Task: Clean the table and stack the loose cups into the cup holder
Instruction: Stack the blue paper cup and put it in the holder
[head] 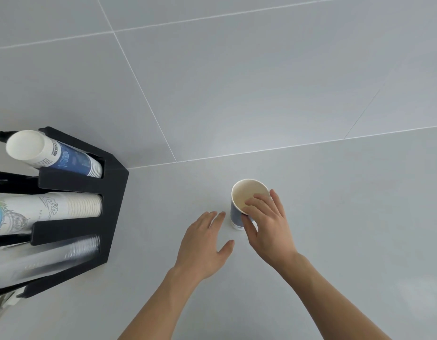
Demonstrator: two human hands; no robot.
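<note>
A blue paper cup point(237, 213) with a white inside stands upright on the pale table point(335, 217), close to the wall. My right hand point(267, 225) is wrapped around its right side, fingers over the rim and thumb low on the wall. Just left of the cup, my left hand point(205, 241) hovers flat with fingers apart, holding nothing. At the left edge stands a black cup holder point(111, 190) with three slots: a stack of blue-patterned cups point(53, 155), a stack of white printed cups point(53, 209) and a stack of clear plastic cups point(53, 256).
Grey tiled wall point(237, 82) rises behind the table, meeting it along a seam just beyond the cup. The holder occupies the left side, partly cut off by the frame edge.
</note>
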